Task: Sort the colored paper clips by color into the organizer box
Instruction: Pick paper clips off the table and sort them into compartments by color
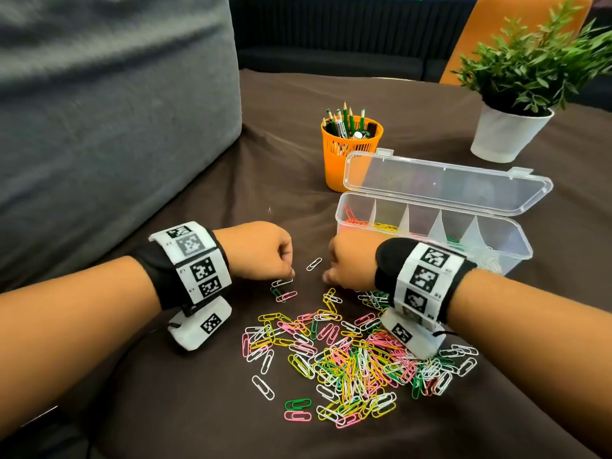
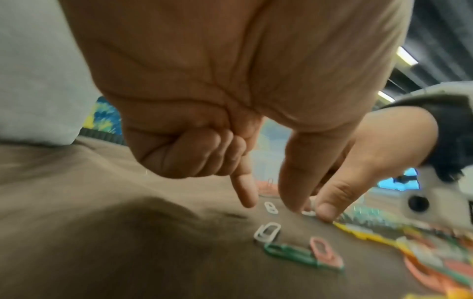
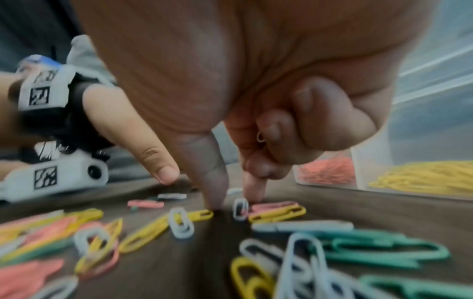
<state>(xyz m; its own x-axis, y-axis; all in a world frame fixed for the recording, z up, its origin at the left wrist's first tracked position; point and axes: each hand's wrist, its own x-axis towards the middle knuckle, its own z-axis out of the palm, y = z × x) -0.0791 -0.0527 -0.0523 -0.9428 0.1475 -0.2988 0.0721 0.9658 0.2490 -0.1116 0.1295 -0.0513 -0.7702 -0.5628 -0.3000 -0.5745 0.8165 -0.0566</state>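
A loose pile of pink, yellow, green and white paper clips (image 1: 347,352) lies on the dark cloth. Behind it to the right stands the clear organizer box (image 1: 496,236), lid up, with orange, yellow, green and white clips in separate compartments. My left hand (image 1: 291,271) hovers at the pile's far edge. Its thumb and index finger point down, apart, either side of a white clip (image 2: 271,207), and its other fingers are curled. My right hand (image 3: 235,202) has thumb and index tips down around another white clip (image 3: 240,209). Its curled fingers hold a small white clip (image 3: 260,137) against the palm.
An orange mesh cup of pencils (image 1: 351,150) stands behind the box's left end. A plant in a white pot (image 1: 510,134) sits at the back right. A grey cushion (image 1: 99,111) rises along the left side. A single white clip (image 1: 314,264) lies between my hands.
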